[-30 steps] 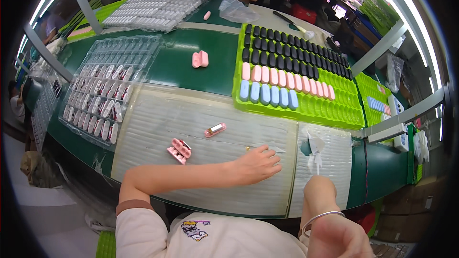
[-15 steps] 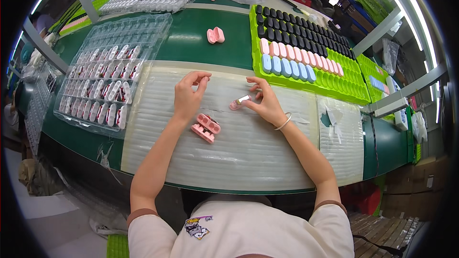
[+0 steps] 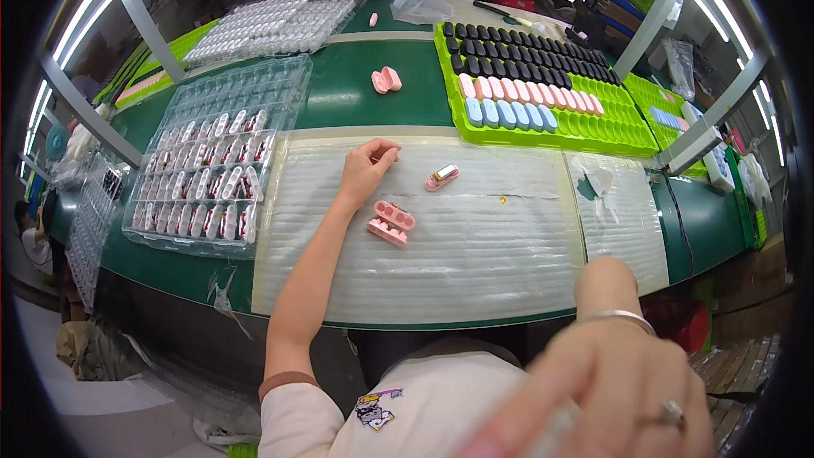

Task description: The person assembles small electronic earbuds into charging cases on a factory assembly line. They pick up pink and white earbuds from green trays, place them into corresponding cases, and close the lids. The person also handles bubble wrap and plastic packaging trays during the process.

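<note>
My left hand (image 3: pixel 369 165) on ribbed mat (image 3: pixel 475 246), fingertips pinched together, content too small to tell; pink open case (image 3: pixel 390 223) close by. Right hand (image 3: pixel 610 390) raised near camera, blurred, fingers loosely spread, holding nothing visible.

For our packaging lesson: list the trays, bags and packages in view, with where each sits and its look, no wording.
Clear blister tray: left of mat, rectangular, partly filled.
Green tray: far right, holding black, pink and blue pieces.
Second clear tray: far left, rectangular.
Clear plastic bag: far centre, crumpled.

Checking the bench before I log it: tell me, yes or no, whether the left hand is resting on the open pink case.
No: the left hand sits pinched on the white mat, apart from the open pink case lying nearer the person.
</note>
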`<state>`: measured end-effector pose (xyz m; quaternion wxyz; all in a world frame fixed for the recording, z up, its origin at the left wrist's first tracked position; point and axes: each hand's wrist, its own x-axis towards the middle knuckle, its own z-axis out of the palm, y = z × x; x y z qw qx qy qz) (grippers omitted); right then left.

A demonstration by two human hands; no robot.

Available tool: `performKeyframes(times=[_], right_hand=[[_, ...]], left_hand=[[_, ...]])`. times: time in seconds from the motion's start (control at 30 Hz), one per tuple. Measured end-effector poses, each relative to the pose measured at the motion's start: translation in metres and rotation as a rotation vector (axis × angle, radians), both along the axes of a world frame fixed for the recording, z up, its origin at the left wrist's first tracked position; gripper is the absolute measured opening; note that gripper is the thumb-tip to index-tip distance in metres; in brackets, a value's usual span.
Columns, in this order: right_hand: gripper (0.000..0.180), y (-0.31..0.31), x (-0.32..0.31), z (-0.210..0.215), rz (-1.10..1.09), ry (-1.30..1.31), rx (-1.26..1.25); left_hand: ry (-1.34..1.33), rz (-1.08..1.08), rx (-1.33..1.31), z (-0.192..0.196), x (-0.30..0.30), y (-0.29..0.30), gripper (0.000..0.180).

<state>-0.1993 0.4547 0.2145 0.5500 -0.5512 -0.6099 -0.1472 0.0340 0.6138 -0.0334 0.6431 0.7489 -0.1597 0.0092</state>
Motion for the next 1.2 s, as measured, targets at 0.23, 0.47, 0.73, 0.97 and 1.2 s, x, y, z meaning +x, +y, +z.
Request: performKeyframes(times=[0.23, 0.47, 0.73, 0.97, 1.2], right_hand=[[0.037, -0.038, -0.071, -0.005, -0.044, -0.38, 0.175], [0.035, -0.056, -0.034, -0.008, 0.052, -0.649, 0.248], [0.037, -0.036, 0.227, -0.107, -0.772, -0.147, -0.498], [0.032, -0.013, 0.416, -0.194, -0.918, -0.133, -1.142], [0.028, -0.029, 0.444, -0.206, -0.897, -0.027, -1.097]], left_hand=[[-0.047, -0.036, 0.042, -0.004, 0.01, -0.002, 0.015], [-0.122, -0.109, 0.162, 0.005, 0.001, -0.014, 0.016], [-0.046, -0.072, 0.235, -0.002, -0.004, -0.006, 0.018], [-0.038, -0.098, 0.269, 0.011, -0.006, 0.003, 0.016], [-0.045, -0.136, 0.248, 0.012, -0.005, 0.0, 0.016]])
